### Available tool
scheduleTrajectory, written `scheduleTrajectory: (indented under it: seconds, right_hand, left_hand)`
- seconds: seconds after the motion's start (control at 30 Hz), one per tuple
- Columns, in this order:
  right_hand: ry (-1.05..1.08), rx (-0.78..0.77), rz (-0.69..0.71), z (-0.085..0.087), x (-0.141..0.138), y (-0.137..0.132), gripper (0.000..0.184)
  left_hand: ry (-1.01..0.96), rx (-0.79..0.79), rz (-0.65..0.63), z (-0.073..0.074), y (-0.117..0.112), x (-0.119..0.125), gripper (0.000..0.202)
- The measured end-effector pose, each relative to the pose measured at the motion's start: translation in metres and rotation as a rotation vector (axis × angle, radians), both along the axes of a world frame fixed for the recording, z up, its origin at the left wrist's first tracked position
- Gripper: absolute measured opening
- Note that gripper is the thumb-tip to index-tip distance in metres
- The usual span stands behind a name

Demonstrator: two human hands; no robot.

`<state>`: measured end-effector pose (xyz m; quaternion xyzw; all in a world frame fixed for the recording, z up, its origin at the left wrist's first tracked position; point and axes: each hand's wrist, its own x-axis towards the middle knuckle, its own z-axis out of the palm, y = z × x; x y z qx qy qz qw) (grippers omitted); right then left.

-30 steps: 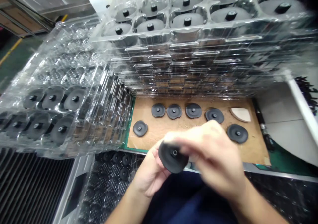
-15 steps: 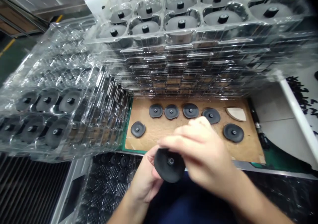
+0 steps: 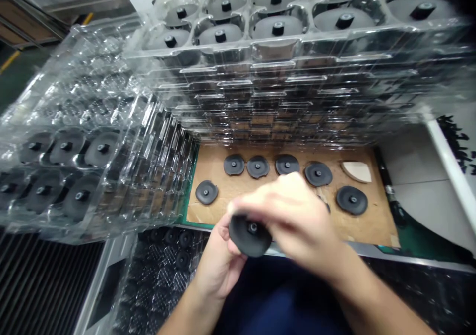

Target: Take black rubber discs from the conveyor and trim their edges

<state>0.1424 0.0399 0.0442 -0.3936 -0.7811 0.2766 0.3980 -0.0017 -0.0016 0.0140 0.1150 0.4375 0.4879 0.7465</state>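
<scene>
My left hand (image 3: 221, 260) grips a round black disc (image 3: 250, 240) by its left edge, with the disc's raised central stem facing up. Over the disc's upper right edge, my right hand (image 3: 293, 216) is curled and partly smeared by motion. Its fingertips are close to the rim, and whatever they pinch is hidden. Several similar black discs, such as one at the left (image 3: 207, 192) and one at the right (image 3: 351, 199), lie on the brown cardboard (image 3: 238, 203) beyond my hands. Something dark (image 3: 324, 204) peeks out behind my right hand, mostly covered.
A tall stack of clear plastic trays (image 3: 275, 84) stands behind the cardboard, its top compartments holding discs. Another tray stack (image 3: 141, 156) rises at the left. A pale curved block (image 3: 357, 170) lies at the cardboard's right. Small black pieces (image 3: 455, 139) are scattered farther right.
The held disc has risen slightly and tilted between my hands. My right hand has shifted a little left across its rim, and a dark shape now shows behind that hand.
</scene>
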Motion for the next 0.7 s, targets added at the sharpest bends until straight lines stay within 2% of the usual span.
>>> scheduleTrajectory:
  seconds: [0.1,0.2,0.27,0.4,0.57,0.7]
  right_hand:
    - [0.047,-0.286,-0.292,-0.025,0.012,0.000,0.018]
    - [0.155,-0.616,-0.308,-0.048,0.018,-0.016,0.018]
    - [0.213,-0.744,-0.295,-0.059,0.018,-0.029,0.019]
    - [0.218,-0.796,-0.351,-0.067,0.018,-0.038,0.022]
    - [0.236,-0.775,-0.381,-0.055,0.022,-0.024,0.023]
    - [0.248,-0.772,-0.369,-0.052,0.019,-0.025,0.024]
  left_hand:
    - [-0.098,0.017,0.017,-0.004,0.002,-0.004,0.054]
    - [-0.152,0.041,0.026,-0.008,0.002,-0.008,0.054]
    - [-0.159,0.047,0.020,-0.009,0.002,-0.009,0.054]
    - [-0.164,0.035,0.008,-0.007,0.002,-0.009,0.053]
    - [-0.287,-0.012,-0.094,0.000,0.001,-0.008,0.051]
    - [-0.447,-0.022,-0.170,0.000,0.000,-0.007,0.042]
